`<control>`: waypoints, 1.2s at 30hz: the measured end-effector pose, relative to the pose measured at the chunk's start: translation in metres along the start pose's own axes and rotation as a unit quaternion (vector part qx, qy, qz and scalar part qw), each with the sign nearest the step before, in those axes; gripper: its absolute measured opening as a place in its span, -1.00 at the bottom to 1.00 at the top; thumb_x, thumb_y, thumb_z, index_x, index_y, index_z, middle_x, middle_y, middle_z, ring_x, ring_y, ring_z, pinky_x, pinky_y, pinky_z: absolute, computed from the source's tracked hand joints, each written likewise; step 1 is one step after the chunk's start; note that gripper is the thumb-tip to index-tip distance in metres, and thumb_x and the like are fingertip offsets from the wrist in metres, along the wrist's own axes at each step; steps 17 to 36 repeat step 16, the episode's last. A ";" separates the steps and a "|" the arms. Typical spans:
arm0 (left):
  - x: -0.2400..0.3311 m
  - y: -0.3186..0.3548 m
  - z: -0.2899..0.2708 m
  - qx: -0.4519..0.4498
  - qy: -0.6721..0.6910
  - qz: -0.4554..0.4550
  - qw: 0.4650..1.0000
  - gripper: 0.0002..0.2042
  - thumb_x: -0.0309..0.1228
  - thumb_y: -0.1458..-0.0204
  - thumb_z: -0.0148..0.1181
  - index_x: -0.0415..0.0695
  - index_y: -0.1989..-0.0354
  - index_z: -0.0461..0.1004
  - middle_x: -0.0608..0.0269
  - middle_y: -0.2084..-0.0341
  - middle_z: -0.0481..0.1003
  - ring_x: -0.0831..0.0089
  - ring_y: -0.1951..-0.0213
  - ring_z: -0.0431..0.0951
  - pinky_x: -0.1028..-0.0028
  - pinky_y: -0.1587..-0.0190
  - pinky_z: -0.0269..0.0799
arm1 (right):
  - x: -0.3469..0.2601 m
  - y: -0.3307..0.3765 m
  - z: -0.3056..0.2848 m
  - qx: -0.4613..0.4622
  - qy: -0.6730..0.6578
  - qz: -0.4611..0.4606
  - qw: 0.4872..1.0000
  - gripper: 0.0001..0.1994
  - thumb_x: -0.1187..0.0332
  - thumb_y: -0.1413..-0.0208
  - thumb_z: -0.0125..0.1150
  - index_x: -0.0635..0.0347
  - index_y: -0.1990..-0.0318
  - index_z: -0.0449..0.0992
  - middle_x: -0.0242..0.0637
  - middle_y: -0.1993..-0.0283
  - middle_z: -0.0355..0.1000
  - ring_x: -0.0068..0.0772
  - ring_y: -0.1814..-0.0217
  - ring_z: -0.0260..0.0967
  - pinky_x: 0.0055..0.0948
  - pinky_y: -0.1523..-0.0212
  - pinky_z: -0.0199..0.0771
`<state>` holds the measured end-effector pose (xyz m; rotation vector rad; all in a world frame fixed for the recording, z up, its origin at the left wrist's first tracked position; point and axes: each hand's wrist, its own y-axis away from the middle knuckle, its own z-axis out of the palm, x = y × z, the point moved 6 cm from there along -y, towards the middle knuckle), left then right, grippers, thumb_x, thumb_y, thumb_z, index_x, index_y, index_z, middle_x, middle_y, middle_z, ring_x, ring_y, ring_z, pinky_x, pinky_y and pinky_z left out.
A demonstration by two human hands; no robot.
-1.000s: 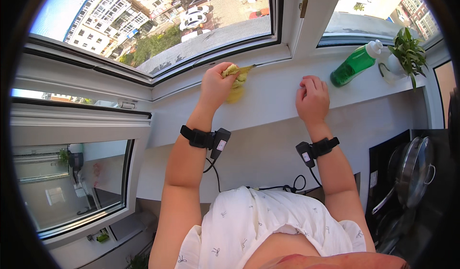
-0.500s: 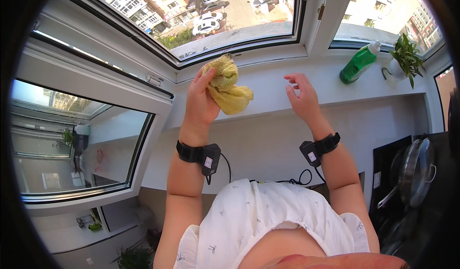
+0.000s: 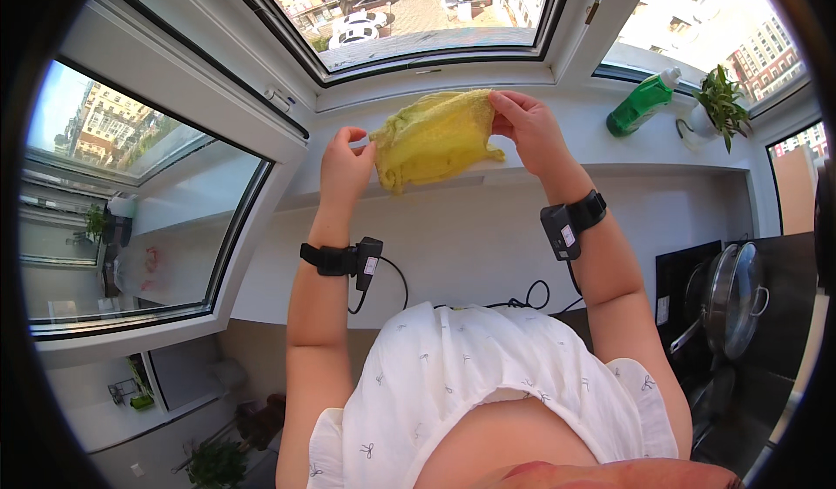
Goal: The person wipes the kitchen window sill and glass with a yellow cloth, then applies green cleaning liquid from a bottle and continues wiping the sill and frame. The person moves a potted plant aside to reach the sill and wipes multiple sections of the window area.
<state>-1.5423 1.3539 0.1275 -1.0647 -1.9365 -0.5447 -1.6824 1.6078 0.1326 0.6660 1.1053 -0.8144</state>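
Observation:
A yellow cloth (image 3: 435, 136) is stretched out between my two hands, above the white windowsill. My left hand (image 3: 347, 165) pinches its left edge between thumb and fingers. At the cloth's upper right corner, my right hand (image 3: 533, 128) grips it the same way. The cloth looks thin and spread wide, with a loose lower edge hanging down. Each wrist wears a black strap with a small dark box and a cable.
A green bottle (image 3: 643, 102) with a white cap stands on the sill (image 3: 575, 154) to the right, beside a potted plant (image 3: 719, 110). An open window sash (image 3: 252, 219) juts in at left. A lidded pan (image 3: 733, 302) sits on the dark stove at lower right.
The yellow cloth was bunched in my left hand alone and is now spread out. My right hand, empty before, has come to the cloth and taken hold of its right corner.

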 end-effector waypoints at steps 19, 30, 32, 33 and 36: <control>0.084 -0.039 0.123 -0.262 0.241 0.099 0.929 -0.69 -0.29 -0.10 0.35 -0.13 0.02 0.54 0.26 0.21 0.58 0.49 0.16 0.52 0.51 0.03 0.42 | 0.000 -0.026 -0.029 -0.020 0.116 -0.209 0.971 -0.73 0.33 -0.26 0.28 0.16 -0.06 0.53 -0.38 0.08 0.55 -0.64 0.06 0.44 -0.57 -0.02 0.43; 0.084 -0.039 0.123 -0.262 0.241 0.099 0.929 -0.69 -0.29 -0.10 0.35 -0.13 0.02 0.54 0.26 0.21 0.58 0.49 0.16 0.52 0.51 0.03 0.42 | 0.000 -0.026 -0.029 -0.020 0.116 -0.209 0.971 -0.73 0.33 -0.26 0.28 0.16 -0.06 0.53 -0.38 0.08 0.55 -0.64 0.06 0.44 -0.57 -0.02 0.43; 0.084 -0.039 0.123 -0.262 0.241 0.099 0.929 -0.69 -0.29 -0.10 0.35 -0.13 0.02 0.54 0.26 0.21 0.58 0.49 0.16 0.52 0.51 0.03 0.42 | 0.000 -0.026 -0.029 -0.020 0.116 -0.209 0.971 -0.73 0.33 -0.26 0.28 0.16 -0.06 0.53 -0.38 0.08 0.55 -0.64 0.06 0.44 -0.57 -0.02 0.43; 0.084 -0.039 0.123 -0.262 0.241 0.099 0.929 -0.69 -0.29 -0.10 0.35 -0.13 0.02 0.54 0.26 0.21 0.58 0.49 0.16 0.52 0.51 0.03 0.42 | 0.000 -0.026 -0.029 -0.020 0.116 -0.209 0.971 -0.73 0.33 -0.26 0.28 0.16 -0.06 0.53 -0.38 0.08 0.55 -0.64 0.06 0.44 -0.57 -0.02 0.43; 0.084 -0.039 0.123 -0.262 0.241 0.099 0.929 -0.69 -0.29 -0.10 0.35 -0.13 0.02 0.54 0.26 0.21 0.58 0.49 0.16 0.52 0.51 0.03 0.42 | 0.000 -0.026 -0.029 -0.020 0.116 -0.209 0.971 -0.73 0.33 -0.26 0.28 0.16 -0.06 0.53 -0.38 0.08 0.55 -0.64 0.06 0.44 -0.57 -0.02 0.43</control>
